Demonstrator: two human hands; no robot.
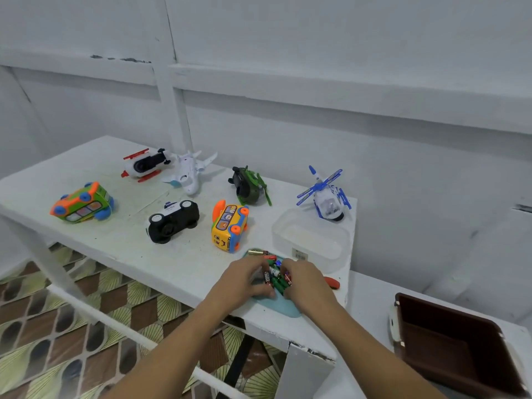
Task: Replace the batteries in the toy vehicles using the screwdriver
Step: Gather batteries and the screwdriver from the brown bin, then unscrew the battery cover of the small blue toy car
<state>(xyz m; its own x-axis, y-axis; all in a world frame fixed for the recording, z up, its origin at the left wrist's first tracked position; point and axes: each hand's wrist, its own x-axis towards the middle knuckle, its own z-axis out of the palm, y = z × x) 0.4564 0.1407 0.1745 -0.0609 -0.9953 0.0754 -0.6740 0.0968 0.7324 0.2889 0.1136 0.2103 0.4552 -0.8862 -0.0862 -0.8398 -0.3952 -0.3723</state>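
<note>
A person's two hands met over a heap of batteries (275, 273) on a blue tray (283, 308) at the near edge of a white table (121, 249). The left hand (244, 279) curled its fingers and thumb around the heap's left side, with a black battery caught between them. The right hand (305, 280) bent its fingers down onto the heap from the other side; whether they gripped a battery could not be told. Two more batteries lay at the tray's far end, clear of both hands.

The screwdriver (332, 282) lay on the table just beside the right hand, only its orange handle showing. A clear tub (311, 240) stood just beyond the tray.

Seven toys were spread across the table, well apart from the hands. A yellow bus (229, 226) and a black car (172, 221) lay on their sides nearest the tray. A green bus (83, 203) lay tipped over at the left. Along the far edge were a red helicopter (145, 165), a white plane (188, 172), a green helicopter (249, 185) and, upright at the right corner, a blue helicopter (326, 197).

A brown box (454, 344) sat open on a lower white surface to the right.
</note>
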